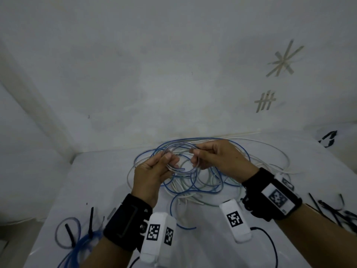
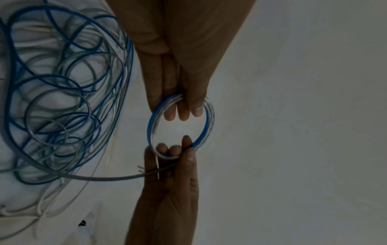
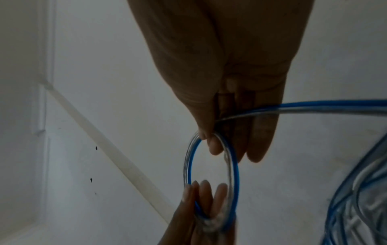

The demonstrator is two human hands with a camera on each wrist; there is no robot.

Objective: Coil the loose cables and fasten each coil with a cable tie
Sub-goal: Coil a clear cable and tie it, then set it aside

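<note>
A small coil (image 1: pixel 183 171) of clear and blue cable hangs between my two hands above the table. My left hand (image 1: pixel 170 161) pinches its left side, thumb on top, fingers through the loop. My right hand (image 1: pixel 196 156) pinches the right side. In the left wrist view my left hand (image 2: pixel 184 106) grips the coil (image 2: pixel 207 122) from above, opposite the right hand (image 2: pixel 178 154). In the right wrist view my right hand (image 3: pixel 215 142) holds the coil (image 3: pixel 189 165), and a loose tail (image 3: pixel 314 107) runs off to the pile. Black cable ties (image 1: pixel 328 207) lie at the right.
A tangled pile of blue, white and grey cables (image 1: pixel 193 182) covers the white table (image 1: pixel 289 147) under my hands. Two tied coils (image 1: pixel 67 235) with black ties sticking up lie at the near left. A wall rises close behind the table.
</note>
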